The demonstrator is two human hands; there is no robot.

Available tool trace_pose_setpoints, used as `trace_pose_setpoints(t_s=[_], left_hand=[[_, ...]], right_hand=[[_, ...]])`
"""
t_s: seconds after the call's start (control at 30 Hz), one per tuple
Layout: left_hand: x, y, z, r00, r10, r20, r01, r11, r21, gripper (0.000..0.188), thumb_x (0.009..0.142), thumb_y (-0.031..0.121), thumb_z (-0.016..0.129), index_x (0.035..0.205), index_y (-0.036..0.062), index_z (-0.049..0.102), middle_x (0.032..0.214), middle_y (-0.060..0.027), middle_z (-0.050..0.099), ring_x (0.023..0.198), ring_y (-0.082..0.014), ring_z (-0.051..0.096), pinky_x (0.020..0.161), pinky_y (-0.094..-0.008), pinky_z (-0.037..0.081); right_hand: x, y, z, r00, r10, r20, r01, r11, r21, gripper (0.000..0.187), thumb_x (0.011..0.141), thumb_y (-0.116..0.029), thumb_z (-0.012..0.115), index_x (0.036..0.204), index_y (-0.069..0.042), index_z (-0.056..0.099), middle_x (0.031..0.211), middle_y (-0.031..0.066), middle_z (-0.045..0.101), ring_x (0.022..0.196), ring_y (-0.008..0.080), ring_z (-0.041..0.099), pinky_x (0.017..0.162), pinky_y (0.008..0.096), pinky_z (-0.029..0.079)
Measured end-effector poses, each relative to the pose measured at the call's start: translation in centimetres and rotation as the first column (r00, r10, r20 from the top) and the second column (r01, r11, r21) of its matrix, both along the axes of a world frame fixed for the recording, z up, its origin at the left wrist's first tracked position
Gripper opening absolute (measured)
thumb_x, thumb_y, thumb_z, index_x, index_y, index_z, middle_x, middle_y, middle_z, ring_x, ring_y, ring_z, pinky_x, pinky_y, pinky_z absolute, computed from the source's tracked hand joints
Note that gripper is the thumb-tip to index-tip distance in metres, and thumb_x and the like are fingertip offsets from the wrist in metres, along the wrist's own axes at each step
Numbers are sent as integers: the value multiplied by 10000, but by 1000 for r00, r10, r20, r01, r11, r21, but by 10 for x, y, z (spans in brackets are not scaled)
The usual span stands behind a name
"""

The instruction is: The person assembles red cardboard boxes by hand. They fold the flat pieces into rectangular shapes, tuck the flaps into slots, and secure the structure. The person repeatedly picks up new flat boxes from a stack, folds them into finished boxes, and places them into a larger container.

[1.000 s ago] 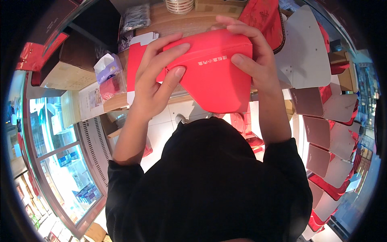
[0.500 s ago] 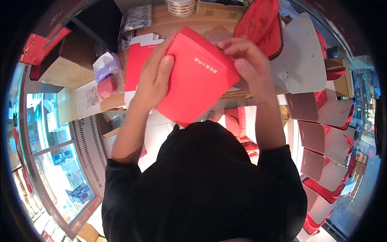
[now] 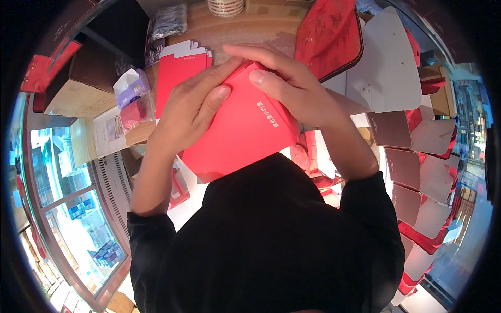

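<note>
I hold a red cardboard box point(image 3: 240, 130) in front of my chest, over a wooden table point(image 3: 245, 28). My left hand point(image 3: 190, 107) grips its left side, thumb and fingers lying across the top face. My right hand point(image 3: 284, 86) curls over the box's far upper edge, fingers pressing on the corner. The box's broad face with small white print points toward me. A stack of flat red box blanks point(image 3: 180, 70) lies on the table just behind my left hand.
A dark red patterned case point(image 3: 329, 36) rests at the back right. A tissue box point(image 3: 130, 86) and brown cartons point(image 3: 78, 88) sit at left. Rows of unfolded red and white box blanks point(image 3: 412, 151) fan out on the right. A glass display counter point(image 3: 68, 208) is lower left.
The box has been turned and lowered toward my chest, its broad face now flat toward me. My right hand shifted from the far side onto the upper corner.
</note>
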State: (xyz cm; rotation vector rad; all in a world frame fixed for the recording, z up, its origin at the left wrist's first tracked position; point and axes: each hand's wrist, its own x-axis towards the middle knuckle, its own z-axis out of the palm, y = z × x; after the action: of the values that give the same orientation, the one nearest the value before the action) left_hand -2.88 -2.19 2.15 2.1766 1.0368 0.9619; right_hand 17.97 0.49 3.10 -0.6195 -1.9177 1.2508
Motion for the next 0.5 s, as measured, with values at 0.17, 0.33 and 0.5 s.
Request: trace_pose_setpoints(t_s=[0.17,0.33,0.5], left_hand=[[6,-3,-2,999,40,-27,-37,991,129,408,922,303,479,1258,74,505,1091,-187,589,949,-363,580,825,-391,462],[5,-1,-4,998,8,-60,-4,998,67,393,908,306,503,1215,62,529,1046,-176,595,897,-357,589,774,-395,472],[5,1,-2,997,-18,-71,21,999,34,370,910,291,499,1187,49,540,954,-174,590,826,-351,589,716,-399,467]], right_hand=[[2,-1,-2,1000,-11,22,10,999,42,367,903,-193,503,1253,-83,509,1188,124,510,1112,229,484,946,326,371],[2,4,-12,1000,-21,7,19,986,164,312,906,-167,502,1199,-81,564,1179,121,526,1112,228,497,945,327,376],[1,4,-11,1000,10,-22,-7,994,112,283,910,-144,489,1166,-81,594,1157,124,547,1119,230,503,956,330,375]])
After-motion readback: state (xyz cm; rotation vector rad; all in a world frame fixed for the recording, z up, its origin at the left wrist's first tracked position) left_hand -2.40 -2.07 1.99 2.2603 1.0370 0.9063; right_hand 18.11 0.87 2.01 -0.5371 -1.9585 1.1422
